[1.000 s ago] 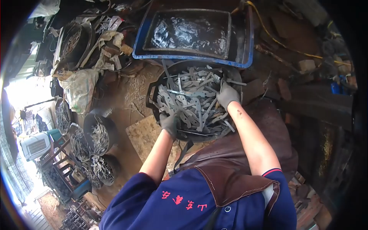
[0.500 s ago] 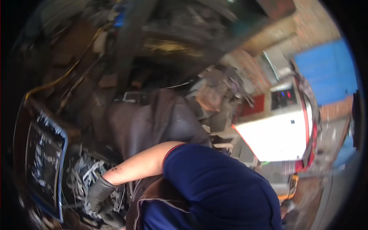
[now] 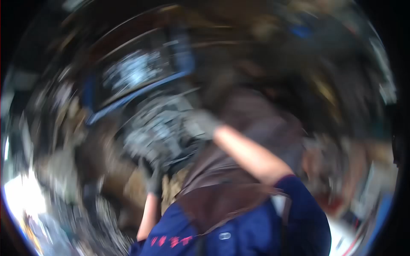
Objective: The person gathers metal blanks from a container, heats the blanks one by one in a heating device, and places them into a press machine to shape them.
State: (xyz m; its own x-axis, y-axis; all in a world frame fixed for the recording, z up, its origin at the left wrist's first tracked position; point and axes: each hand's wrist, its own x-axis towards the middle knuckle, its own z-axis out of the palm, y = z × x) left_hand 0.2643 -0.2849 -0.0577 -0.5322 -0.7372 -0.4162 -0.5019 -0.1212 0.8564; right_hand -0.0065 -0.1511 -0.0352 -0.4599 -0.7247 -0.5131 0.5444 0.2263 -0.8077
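A person in a navy-blue short-sleeved shirt (image 3: pixel 252 239) works at a heap of flat grey metal pieces (image 3: pixel 156 128) in a round black tub (image 3: pixel 188 154), its upper edge near a blue-rimmed rectangular tray (image 3: pixel 141 95). The grey-gloved left hand (image 3: pixel 152 175) is at the tub's lower edge, the grey-gloved right hand (image 3: pixel 200 123) at its right; blur hides how far the fingers are open or whether they grip anything. Uneven handling could spill loosely piled pieces over the rim.

matt metal pieces (image 3: pixel 159 130); smooth leather-looking apron (image 3: pixel 254 117); matt cloth shirt (image 3: pixel 252 237); matt fabric-looking gloves (image 3: pixel 203 123).
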